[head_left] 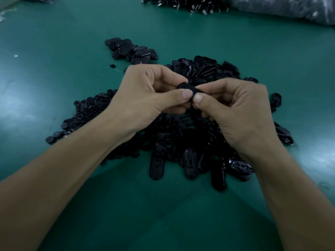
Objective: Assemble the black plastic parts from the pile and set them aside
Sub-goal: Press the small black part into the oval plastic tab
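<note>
While the left hand [145, 95] and the right hand [237, 109] are both pinching one black part [183, 87] just above the big pile [181, 140], only a small set-aside group [127, 49] is lying beyond it; I judge the work is standing early, with most parts waiting.

Black part [187, 87] between the thumbs: mostly covered by left hand [145, 95] and right hand [235, 109]. Only a rounded top edge shows, can't tell if one piece or two. Middle of the pile [199, 142] hidden under both hands and wrists. Small round pieces [85, 113] partly behind the left forearm, too dark for detail. Far heap [184, 3] cut by the top edge. Bag [290, 8] cut at top and right, contents blurred. Forearms run out of frame at the bottom.
</note>
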Available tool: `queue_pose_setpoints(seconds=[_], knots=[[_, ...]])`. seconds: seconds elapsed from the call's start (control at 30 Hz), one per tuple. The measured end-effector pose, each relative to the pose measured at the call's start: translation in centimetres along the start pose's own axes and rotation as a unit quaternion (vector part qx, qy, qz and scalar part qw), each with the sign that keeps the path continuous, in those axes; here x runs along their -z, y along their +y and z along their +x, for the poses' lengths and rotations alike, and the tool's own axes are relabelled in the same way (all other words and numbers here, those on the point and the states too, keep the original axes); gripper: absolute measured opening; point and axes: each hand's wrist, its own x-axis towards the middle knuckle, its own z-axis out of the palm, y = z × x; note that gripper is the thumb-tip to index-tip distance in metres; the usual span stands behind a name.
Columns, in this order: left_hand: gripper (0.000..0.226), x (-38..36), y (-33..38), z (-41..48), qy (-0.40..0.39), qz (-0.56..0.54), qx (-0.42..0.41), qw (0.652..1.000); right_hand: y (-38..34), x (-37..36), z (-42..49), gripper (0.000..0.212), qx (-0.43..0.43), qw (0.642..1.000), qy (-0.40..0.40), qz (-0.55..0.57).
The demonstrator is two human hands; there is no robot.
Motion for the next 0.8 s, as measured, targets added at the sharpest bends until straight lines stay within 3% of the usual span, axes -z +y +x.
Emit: queue_pose_setpoints(seconds=[0.33, 0.8], knots=[[0.014, -0.31, 0.03, -0.08, 0.01, 0.034, -0.015, 0.999, 0.11, -0.37, -0.03, 0.014, -0.018, 1.0, 0.014, 0.001], [0.013, 0.42, -0.2, 0.15, 0.02, 0.087, -0.039, 0.995, 0.18, -0.45, -0.35, 0.018, 0.021, 0.999, 0.013, -0.043]])
